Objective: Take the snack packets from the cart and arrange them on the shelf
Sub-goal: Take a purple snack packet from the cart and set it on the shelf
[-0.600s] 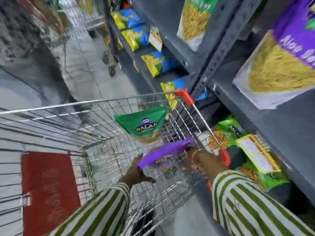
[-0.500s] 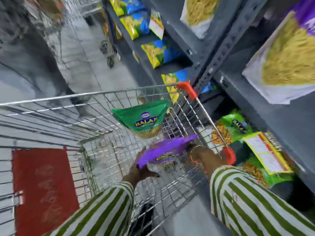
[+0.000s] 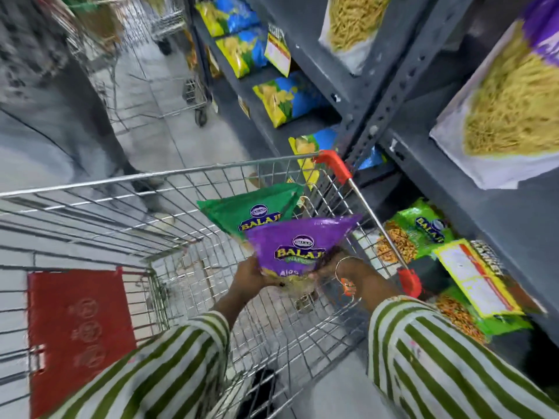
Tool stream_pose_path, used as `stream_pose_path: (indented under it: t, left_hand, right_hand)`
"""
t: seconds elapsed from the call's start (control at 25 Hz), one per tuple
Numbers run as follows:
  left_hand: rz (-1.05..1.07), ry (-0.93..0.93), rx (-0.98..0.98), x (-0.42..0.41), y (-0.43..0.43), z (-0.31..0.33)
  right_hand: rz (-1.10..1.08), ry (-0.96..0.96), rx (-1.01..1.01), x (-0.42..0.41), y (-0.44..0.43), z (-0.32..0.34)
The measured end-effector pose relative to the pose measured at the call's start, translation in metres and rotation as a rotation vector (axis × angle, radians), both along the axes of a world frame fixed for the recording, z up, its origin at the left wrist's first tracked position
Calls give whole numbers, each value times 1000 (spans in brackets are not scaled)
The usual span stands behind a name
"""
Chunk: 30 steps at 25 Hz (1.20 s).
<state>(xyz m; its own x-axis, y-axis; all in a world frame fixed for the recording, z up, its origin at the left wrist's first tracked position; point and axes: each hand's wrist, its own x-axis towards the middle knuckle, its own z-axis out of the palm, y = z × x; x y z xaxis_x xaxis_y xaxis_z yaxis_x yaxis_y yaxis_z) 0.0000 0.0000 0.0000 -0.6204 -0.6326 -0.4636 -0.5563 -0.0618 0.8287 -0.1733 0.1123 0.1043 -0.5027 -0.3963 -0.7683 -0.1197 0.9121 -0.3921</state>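
Both hands are closed on the lower end of one purple packet (image 3: 302, 246): the left hand (image 3: 249, 276) grips its left bottom corner, and the right hand (image 3: 338, 269), with a bangle at the wrist, holds the right bottom corner. The packet sits upright above the wire floor of the cart (image 3: 187, 173), over the basket and not yet across the rim nearest the shelf (image 3: 429, 164). Behind it a green packet (image 3: 242, 207) leans against the cart's far wall, so at least that one is left to move; no other packets show in the basket, though the sleeves hide part of it. On the lower shelf to the right, green packets (image 3: 414, 228) and a yellow price tag (image 3: 472, 279) already lie in place, and larger bags fill the levels above. Judged from this, the job seems near its end, with two packets to shelve.
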Motion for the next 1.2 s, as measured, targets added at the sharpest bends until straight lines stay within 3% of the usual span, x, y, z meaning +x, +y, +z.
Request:
stream_pose_path:
  t: [0.16,0.44,0.68,0.8,0.96,1.2]
  left_hand:
    - [-134,49,-184,-20,-26,94]
    - [-145,272,-284,-46,-39,229]
    - [-278,421,-329,-109,25,327]
    - [-382,472,-278,-149,78,344]
    - [-563,433,-297,-210,140,348]
    - [-685,432,-176,-271,193,327]
  right_hand:
    - [169,35,-159,-18,-5,32]
    - [79,262,-581,-37,12,151]
    - [-93,419,-804,-71,98,233]
    - [-295,406,-841,-76,159,259]
    - [-470,483,-847,-101,232,249]
    - [-688,574,-821,-117,290,233]
